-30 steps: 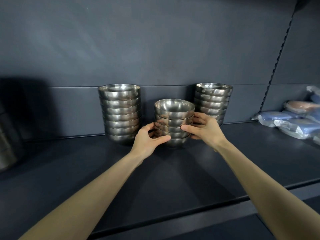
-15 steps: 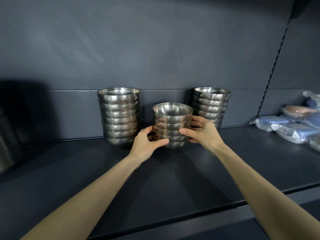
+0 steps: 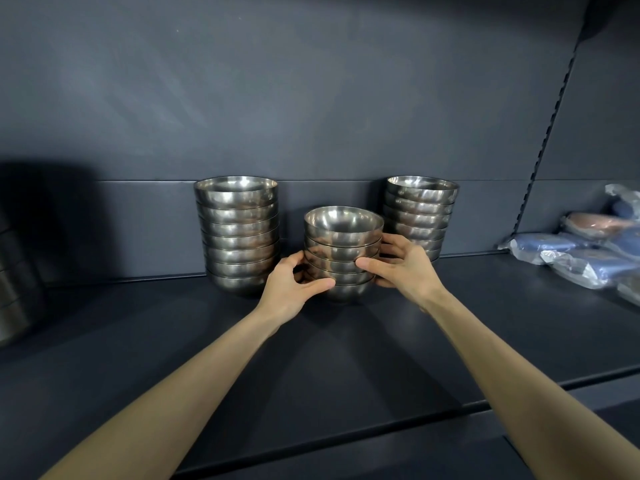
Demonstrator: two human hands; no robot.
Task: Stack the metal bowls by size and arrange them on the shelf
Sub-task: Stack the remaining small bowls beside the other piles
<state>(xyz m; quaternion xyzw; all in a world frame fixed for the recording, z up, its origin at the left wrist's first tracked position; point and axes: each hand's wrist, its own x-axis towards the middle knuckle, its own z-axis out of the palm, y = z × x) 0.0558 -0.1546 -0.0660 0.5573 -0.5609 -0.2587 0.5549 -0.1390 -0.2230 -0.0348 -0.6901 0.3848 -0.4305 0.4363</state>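
I have my left hand [image 3: 294,285] and right hand [image 3: 401,263] curled around the short middle stack of bowls [image 3: 343,252], which sits on the shelf [image 3: 346,358] between the taller left stack [image 3: 239,233] and right stack [image 3: 420,213]. If I squeeze unevenly, I think the top bowls could slide off or knock a neighbour.
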